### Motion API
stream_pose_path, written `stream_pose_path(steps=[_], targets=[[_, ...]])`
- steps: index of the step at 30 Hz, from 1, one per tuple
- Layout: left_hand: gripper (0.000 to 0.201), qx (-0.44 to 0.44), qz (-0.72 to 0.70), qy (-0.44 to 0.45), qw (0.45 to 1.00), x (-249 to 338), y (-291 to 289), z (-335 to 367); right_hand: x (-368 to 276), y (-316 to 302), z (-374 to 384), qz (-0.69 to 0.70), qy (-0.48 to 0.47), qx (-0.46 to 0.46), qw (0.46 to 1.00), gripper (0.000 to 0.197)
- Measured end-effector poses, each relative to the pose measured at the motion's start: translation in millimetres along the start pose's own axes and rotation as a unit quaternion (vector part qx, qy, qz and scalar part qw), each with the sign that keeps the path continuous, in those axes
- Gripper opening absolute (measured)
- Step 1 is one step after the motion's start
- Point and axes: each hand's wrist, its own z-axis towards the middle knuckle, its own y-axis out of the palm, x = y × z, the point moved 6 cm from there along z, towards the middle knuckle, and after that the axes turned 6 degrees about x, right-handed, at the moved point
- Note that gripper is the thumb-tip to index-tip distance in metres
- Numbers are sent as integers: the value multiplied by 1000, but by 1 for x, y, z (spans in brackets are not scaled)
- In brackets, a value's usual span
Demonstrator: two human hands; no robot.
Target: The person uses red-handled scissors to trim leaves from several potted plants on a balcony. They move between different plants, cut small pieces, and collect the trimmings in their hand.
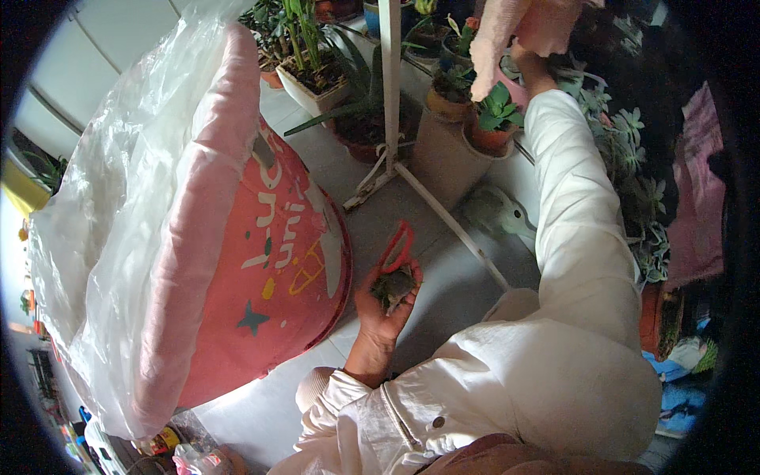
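My left hand [386, 309] is raised palm up beside the pink bin, fingers curled round a dark green-brown clump of plant bits [393, 288]. Out of the same grip sticks a red loop-shaped handle [396, 247], like that of scissors; any blades are hidden. My right arm, in a white sleeve, stretches far forward to the potted plants. There my right hand [533, 73] is by a pink pot [513, 89], its fingers hidden behind a hanging pink cloth [499, 36]. Near it a green succulent [499, 111] grows in a terracotta pot.
A large pink fabric bin [245, 277] covered in clear plastic [119, 206] stands at my left. A white metal stand [391, 87] rises ahead, its foot bar crossing the tiles. Several potted plants line the back, including a square white planter [317, 99]. Trailing foliage [629, 158] borders the right.
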Motion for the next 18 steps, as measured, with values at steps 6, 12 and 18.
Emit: stream_pose_path(steps=[6, 12, 18], targets=[[43, -34, -17, -24, 999, -6, -4, 9, 6, 3, 7, 2, -7, 12, 1000, 17], [44, -10, -11, -10, 1000, -6, -4, 12, 5, 6, 15, 8, -8, 19, 1000, 17], [47, -34, 0, 2, 999, -5, 4, 10, 0, 7, 20, 16, -12, 22, 1000, 17]])
